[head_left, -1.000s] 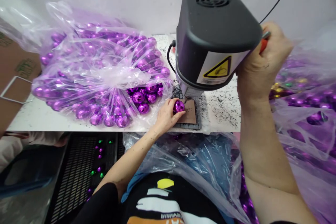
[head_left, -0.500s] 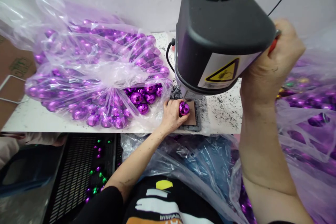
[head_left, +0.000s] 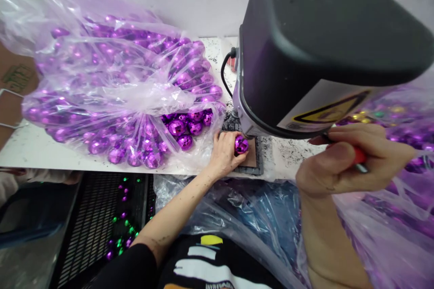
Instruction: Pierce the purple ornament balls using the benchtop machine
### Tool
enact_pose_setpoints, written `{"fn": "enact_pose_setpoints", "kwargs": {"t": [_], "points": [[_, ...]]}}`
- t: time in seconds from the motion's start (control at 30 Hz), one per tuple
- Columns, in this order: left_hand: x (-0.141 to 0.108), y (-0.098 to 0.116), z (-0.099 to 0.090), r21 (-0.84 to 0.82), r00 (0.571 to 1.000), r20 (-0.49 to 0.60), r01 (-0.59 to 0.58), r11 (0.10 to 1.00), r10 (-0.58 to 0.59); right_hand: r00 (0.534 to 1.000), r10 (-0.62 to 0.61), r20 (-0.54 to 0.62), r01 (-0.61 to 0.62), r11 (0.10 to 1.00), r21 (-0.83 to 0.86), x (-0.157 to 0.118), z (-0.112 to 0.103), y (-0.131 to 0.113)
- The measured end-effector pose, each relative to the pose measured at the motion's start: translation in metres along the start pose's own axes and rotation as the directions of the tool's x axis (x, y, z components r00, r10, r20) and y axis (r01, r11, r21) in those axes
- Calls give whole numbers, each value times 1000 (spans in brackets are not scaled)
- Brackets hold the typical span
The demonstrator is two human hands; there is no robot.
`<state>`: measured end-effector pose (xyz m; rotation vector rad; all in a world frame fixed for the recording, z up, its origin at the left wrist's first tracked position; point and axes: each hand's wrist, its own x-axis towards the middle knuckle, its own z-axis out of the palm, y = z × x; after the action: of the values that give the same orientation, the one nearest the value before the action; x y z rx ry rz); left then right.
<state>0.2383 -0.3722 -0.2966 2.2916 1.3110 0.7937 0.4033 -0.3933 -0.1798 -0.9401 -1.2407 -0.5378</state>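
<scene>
The left hand (head_left: 226,153) grasps a purple ball (head_left: 241,144), its thumb on the near side and the other fingers arched over the left and far sides. The ball sits at the fingertips, its right side uncovered. It is round, so I can tell neither a long axis nor a pointing direction. The left wrist is low, and the forearm slants from near left to far right.

The right hand (head_left: 359,158) is raised to the right, its fingers curled around a red handle (head_left: 360,156) and its thumb angled toward far left. The handle's long axis slants from far left to near right, with a metal end showing at the near right. The right forearm rises from the near edge.

The ball is over a brown board (head_left: 250,159) on a dark base (head_left: 258,165); whether ball and board touch is hidden. Just beyond stands a black machine (head_left: 325,40), its lower end close to the ball. Left of the hand, a clear bag (head_left: 142,99) of purple balls (head_left: 185,141) lies on the white tabletop (head_left: 30,149). Near left, below the edge, a black crate (head_left: 91,212) has small beads (head_left: 126,223).
</scene>
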Motion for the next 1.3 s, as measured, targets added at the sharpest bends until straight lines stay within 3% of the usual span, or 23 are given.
{"fn": "enact_pose_setpoints", "kwargs": {"t": [0.3,0.5,0.83,1.17,1.3], "points": [[-2,0,2,15,999,-32,-34,999,34,1000,-5,-19,5,1000,-4,-17,-3,0],[-1,2,0,17,1000,2,4,1000,-4,993,114,-38,-115,993,-19,-25,-5,-2],[0,4,0,2,1000,-2,19,1000,-19,982,176,-72,-174,984,33,-43,1,-7],[0,3,-1,6,1000,-19,13,1000,-13,989,127,-68,-121,988,93,-56,5,2],[-1,2,0,12,1000,-10,19,1000,-19,988,155,-26,-152,985,84,-69,4,5]]}}
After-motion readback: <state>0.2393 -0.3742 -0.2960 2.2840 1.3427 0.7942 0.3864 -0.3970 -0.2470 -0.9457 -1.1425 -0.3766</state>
